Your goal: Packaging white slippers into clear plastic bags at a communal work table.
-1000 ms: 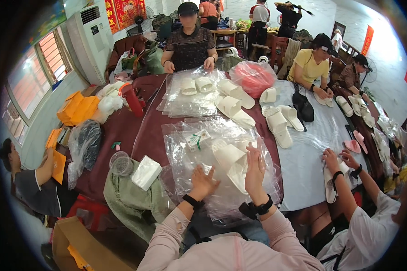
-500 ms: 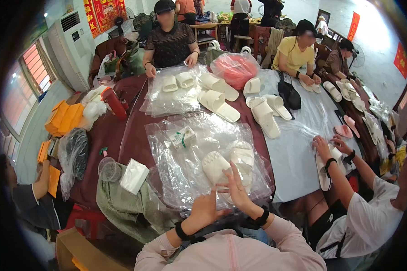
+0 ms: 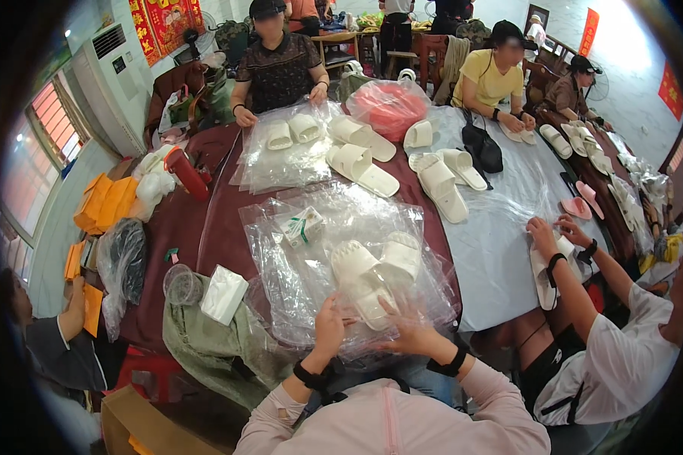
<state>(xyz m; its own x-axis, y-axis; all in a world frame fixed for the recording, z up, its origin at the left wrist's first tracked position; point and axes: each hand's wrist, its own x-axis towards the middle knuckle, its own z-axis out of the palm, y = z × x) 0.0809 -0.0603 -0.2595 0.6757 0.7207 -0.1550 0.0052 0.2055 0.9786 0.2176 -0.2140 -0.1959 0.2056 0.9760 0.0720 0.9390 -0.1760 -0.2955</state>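
A pair of white slippers lies in front of me inside a clear plastic bag (image 3: 425, 296); the left slipper (image 3: 354, 267) and the right slipper (image 3: 400, 259) point away from me. My left hand (image 3: 330, 327) grips the bag's near left side, fingers curled beside the left slipper's heel. My right hand (image 3: 413, 334) closes on the bag's near edge by that same heel, its fingertips partly covered by plastic. Beneath lies a stack of flat clear bags (image 3: 269, 250), with a small white and green box (image 3: 303, 227) resting on it.
Across the dark red table (image 3: 190, 246), a person (image 3: 281, 76) handles clear bags with white slippers. A red thermos (image 3: 185, 173), a white tissue pack (image 3: 225, 294) and a plastic cup (image 3: 182, 284) stand left. At right, a person in white (image 3: 607, 349) works on slippers.
My hands have moved apart from their near-touching position over the slippers to the bag's near edge, and now grip it. The left slipper shows more fully.
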